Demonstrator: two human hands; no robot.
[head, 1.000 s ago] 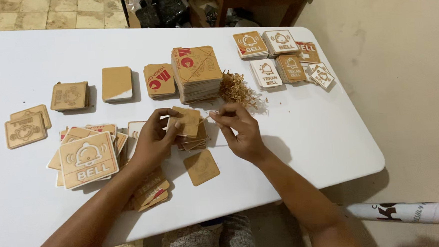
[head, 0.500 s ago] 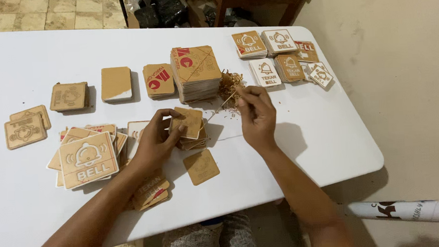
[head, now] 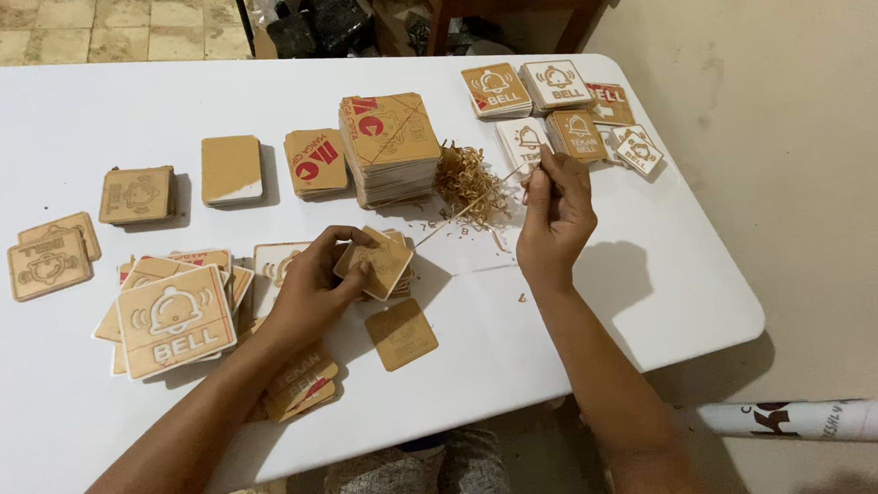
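My left hand (head: 313,289) grips a small brown square plaque (head: 378,263) held over a short stack of the same plaques at the table's middle. My right hand (head: 556,216) is raised to the right of it, pinching the end of a thin brown strip (head: 467,208) that stretches back toward the plaque. A tangle of peeled brown strips (head: 468,180) lies just left of that hand, beside a tall stack of square plaques (head: 390,146). One loose plaque (head: 401,333) lies flat below my left hand.
On the white table (head: 72,126) lie fanned bell-sign plaques (head: 175,321) at left, small stacks (head: 230,170) along the back, and several white and brown signs (head: 562,110) at back right. The table's edge drops off at right; a rolled paper tube (head: 819,421) lies on the floor.
My right hand has moved up and to the right, away from the plaque, drawing the thin strip out with it. My left hand stays on the plaque.
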